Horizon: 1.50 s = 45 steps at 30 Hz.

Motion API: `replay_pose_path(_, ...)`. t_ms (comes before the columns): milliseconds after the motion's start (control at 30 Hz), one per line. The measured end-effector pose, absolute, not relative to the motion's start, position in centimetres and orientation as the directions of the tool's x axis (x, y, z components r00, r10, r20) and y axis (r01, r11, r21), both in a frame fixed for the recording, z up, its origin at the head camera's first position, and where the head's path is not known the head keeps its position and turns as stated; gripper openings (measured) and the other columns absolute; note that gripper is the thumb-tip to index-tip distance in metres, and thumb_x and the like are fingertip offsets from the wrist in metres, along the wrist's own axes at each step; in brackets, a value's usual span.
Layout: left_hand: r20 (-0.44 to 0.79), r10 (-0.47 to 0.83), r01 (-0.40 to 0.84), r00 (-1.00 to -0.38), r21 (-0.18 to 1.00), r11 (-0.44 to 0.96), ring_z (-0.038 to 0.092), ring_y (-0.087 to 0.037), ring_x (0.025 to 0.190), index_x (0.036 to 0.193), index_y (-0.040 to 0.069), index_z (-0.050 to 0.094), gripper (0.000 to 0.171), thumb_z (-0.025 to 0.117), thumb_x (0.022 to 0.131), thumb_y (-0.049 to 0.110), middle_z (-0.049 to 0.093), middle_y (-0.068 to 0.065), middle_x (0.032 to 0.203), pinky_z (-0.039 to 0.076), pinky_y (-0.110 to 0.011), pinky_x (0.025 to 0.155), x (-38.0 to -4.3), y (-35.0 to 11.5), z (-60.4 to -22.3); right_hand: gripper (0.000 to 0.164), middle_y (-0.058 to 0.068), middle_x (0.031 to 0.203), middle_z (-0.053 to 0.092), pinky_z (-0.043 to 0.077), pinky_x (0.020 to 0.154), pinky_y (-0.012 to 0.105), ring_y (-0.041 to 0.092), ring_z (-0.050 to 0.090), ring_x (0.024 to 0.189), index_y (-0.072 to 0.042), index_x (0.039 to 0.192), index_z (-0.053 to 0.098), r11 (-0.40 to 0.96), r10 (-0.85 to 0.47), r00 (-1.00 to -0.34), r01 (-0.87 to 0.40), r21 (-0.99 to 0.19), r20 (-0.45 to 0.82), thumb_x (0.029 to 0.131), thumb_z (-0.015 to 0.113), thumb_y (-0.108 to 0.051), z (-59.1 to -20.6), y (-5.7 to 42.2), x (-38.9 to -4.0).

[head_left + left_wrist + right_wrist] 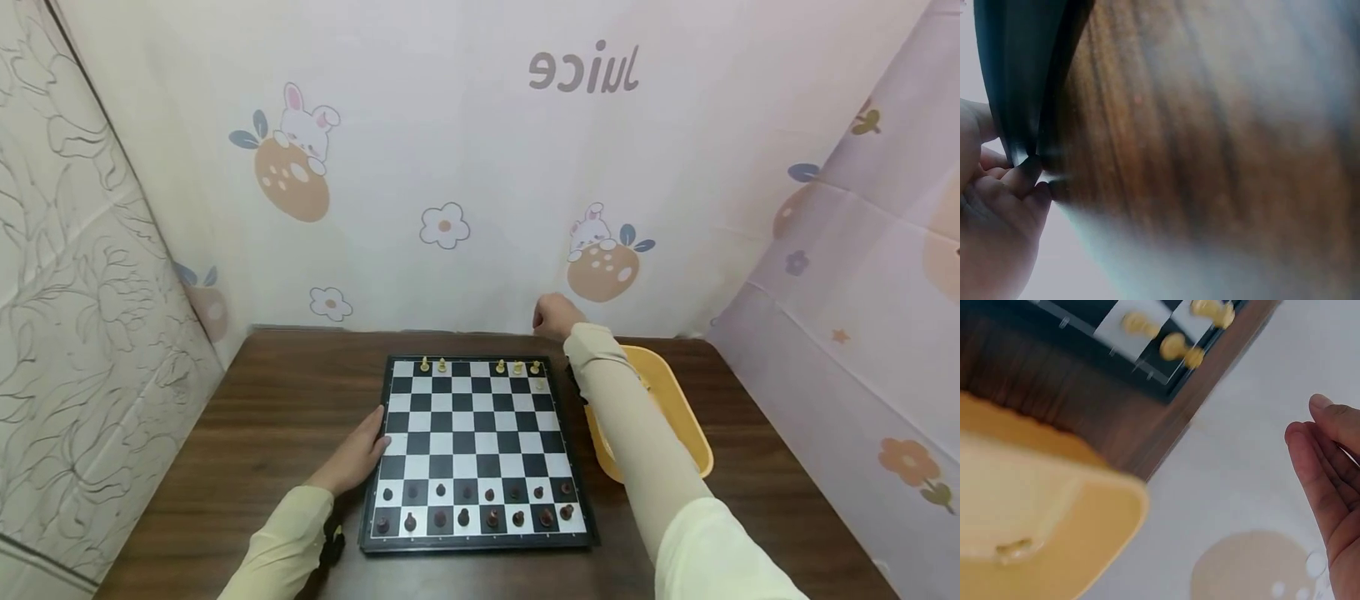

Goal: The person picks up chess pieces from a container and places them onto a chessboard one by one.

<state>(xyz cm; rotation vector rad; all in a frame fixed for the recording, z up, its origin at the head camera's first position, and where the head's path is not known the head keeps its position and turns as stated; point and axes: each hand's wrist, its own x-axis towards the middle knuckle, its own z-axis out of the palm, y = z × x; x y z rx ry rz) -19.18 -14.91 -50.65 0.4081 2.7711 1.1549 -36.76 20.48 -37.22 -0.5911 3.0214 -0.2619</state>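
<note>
A black-and-white chessboard [472, 433] lies on the table. Two rows of dark chess pieces [464, 517] line its near side; several pale-yellow chess pieces [500, 366] stand along the far side. My left hand [352, 454] grips the board's left edge, thumb on top; in the left wrist view its fingers curl at the board's dark side [1019, 50]. My right hand [557, 317] is raised past the far right corner. Seen in the right wrist view, the right hand [1329, 481] has loosely bent fingers and a small gap between thumb and fingertips, with no piece between them.
A yellow plastic tray [708, 458] stands right of the board, partly hidden under my right forearm. Inside it a small pale piece [1016, 549] shows in the right wrist view. Patterned curtains [450, 283] hang close behind the brown wooden table [300, 392] and at both sides.
</note>
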Motion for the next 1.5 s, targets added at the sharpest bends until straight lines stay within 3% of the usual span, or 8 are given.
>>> replay_pose_path(567,-0.039,0.270,0.162,-0.962,0.713,0.682,0.019,-0.042,0.139,0.148,-0.009,0.014,0.061,0.047,0.100,0.009,0.018,-0.028,0.152,0.019,-0.055,0.111,-19.3,-15.5,-50.3,0.006,0.006,0.061,0.065,0.053,0.060,0.041,0.023,0.059,0.060,0.001,0.064,0.070,0.879,-0.405,-0.911,-0.412,-0.238,0.084,0.069,0.071,0.003,-36.3,29.4,-36.0)
replay_pose_path(1267,-0.092,0.238,0.106,-0.967,0.704,0.702,0.019,-0.039,0.140,0.150,-0.004,0.013,0.062,0.047,0.100,0.013,0.018,-0.024,0.154,0.020,-0.053,0.111,-19.2,-15.2,-50.5,0.003,0.008,0.068,0.065,0.050,0.056,0.036,0.021,0.056,0.060,0.007,0.076,0.070,0.931,-0.288,-0.954,-0.258,-0.257,-0.085,0.078,0.069,0.004,-36.9,35.2,-33.4)
replay_pose_path(1500,-0.056,0.254,0.144,-0.966,0.697,0.702,0.021,-0.041,0.139,0.148,-0.008,0.015,0.061,0.048,0.100,0.011,0.020,-0.027,0.152,0.021,-0.054,0.111,-19.3,-15.1,-50.5,0.006,0.013,0.074,0.067,0.053,0.059,0.038,0.026,0.060,0.066,0.009,0.082,0.071,0.950,-0.250,-0.953,-0.208,-0.235,-0.168,0.080,0.067,0.005,-37.9,36.2,-33.3)
